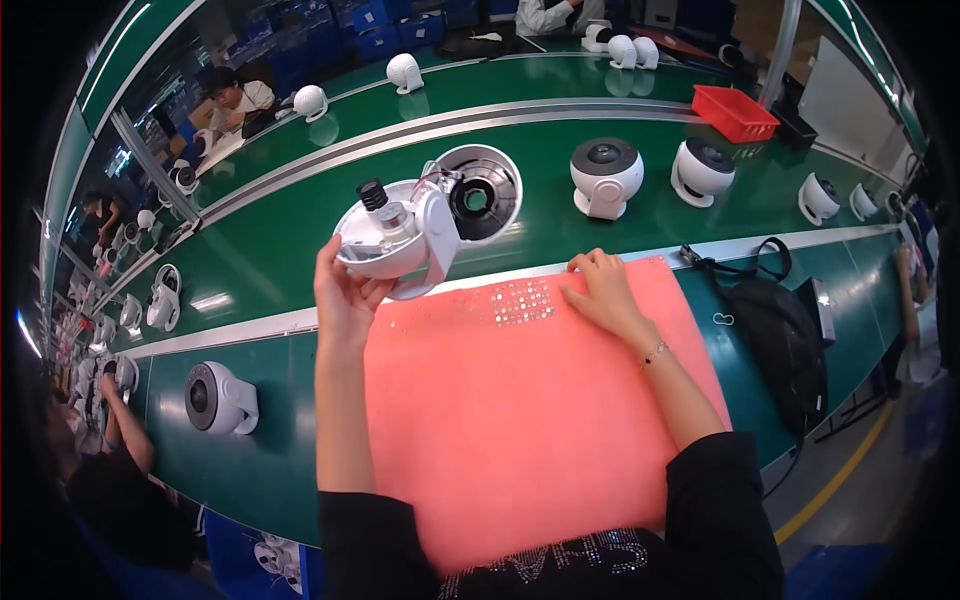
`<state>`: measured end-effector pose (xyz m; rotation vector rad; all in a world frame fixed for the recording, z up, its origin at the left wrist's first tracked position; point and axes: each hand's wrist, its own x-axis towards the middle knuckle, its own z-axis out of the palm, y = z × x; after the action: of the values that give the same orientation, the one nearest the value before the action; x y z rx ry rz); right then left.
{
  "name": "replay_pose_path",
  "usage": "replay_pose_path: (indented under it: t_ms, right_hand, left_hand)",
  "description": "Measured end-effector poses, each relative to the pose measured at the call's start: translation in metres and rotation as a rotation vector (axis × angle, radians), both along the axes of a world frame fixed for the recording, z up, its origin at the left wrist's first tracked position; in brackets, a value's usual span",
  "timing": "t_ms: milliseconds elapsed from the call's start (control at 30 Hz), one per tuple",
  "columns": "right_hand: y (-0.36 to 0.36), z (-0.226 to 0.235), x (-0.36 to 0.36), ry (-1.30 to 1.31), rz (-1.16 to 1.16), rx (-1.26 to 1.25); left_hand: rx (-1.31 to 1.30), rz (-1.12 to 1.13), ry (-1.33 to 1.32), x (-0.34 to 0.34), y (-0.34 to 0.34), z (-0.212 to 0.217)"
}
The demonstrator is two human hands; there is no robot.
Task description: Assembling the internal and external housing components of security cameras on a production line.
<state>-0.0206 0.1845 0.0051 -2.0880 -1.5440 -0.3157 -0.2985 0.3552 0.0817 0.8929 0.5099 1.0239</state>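
Observation:
My left hand (347, 298) grips an opened white ball-shaped device (385, 262) by its lower left side, tilted above the far edge of a pink cloth (520, 420). A black ridged cylinder (373, 195) and a metal part stick up from its inside. The round half cover (482, 195), dark inside with a ring-shaped hole, hangs off to its right, and thin wires run between the two. My right hand (605, 295) lies at the cloth's far edge, fingers apart and slightly bent, with nothing seen in them. Just left of it is a patch of small shiny dots (524, 302).
Two closed white devices with dark tops (606, 170) stand on the green conveyor ahead. Another device (218, 398) sits on the left bench. At right lie a black bag (775, 340) and a red bin (733, 112). Co-workers sit left, right and across the line.

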Motion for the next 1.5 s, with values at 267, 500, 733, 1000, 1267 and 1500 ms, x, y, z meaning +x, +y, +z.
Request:
replay_pose_path:
  t_ms: [267,500,733,1000,1267,1500]
  right_hand:
    - [-0.005,0.027,-0.059,-0.021,0.178,0.418]
    - [-0.004,0.029,-0.099,-0.391,0.470,0.555]
    - [-0.020,0.059,-0.112,-0.208,0.694,0.435]
    - [-0.050,0.100,-0.169,0.880,0.909,-0.272]
    - [-0.021,0.108,-0.192,0.917,0.836,-0.482]
    - [0.002,0.106,-0.210,0.809,0.923,-0.631]
  left_hand:
    - [-0.037,0.041,0.104,-0.030,-0.044,0.012]
    - [0.085,-0.066,0.164,-0.060,-0.008,-0.006]
    - [0.060,-0.188,0.194,-0.089,0.035,-0.031]
    - [1.030,-1.370,0.278,-0.032,-0.019,-0.029]
    - [0.631,-0.335,0.749,-0.084,-0.054,-0.015]
    - [0.519,0.148,0.920,-0.190,-0.155,-0.044]
